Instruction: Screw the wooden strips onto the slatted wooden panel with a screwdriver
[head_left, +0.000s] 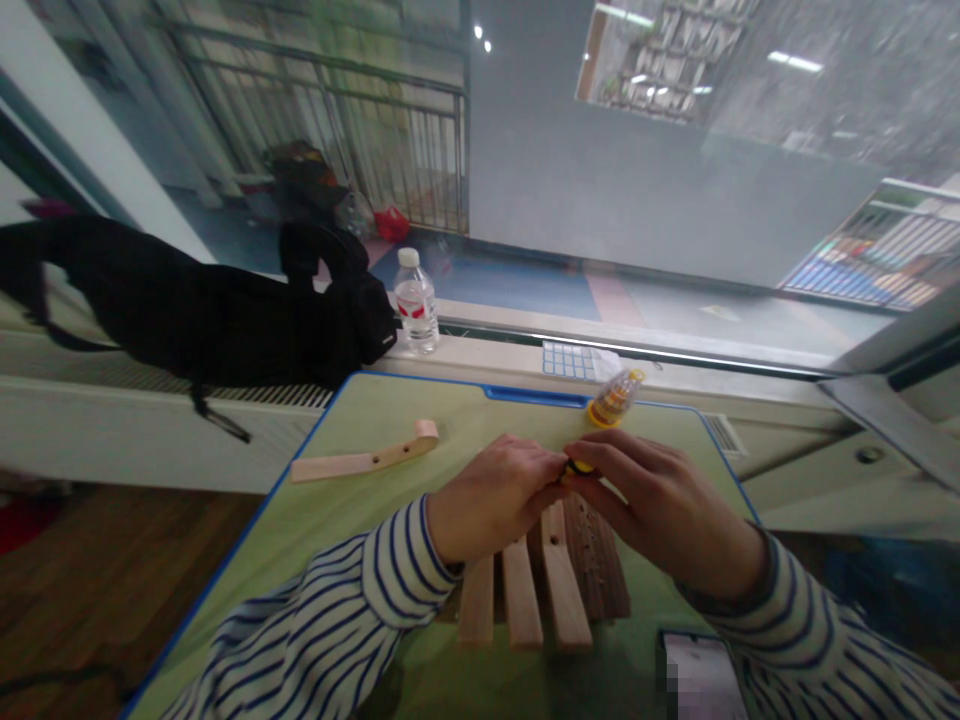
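My right hand is closed, its thumb and fingers pinching a small black-and-yellow object whose kind I cannot make out. My left hand is closed right beside it, fingertips against the object's left end. What the left fingers grip is hidden. Below both hands lie pale wooden strips, side by side, one showing a dark hole. They rest on a brown wooden board with small marks or holes. The hands cover the strips' far ends.
A separate bent wooden strip with two holes lies at the left of the green table. A yellow-capped bottle stands at the back edge, a phone lies front right. On the sill are a water bottle and a black bag.
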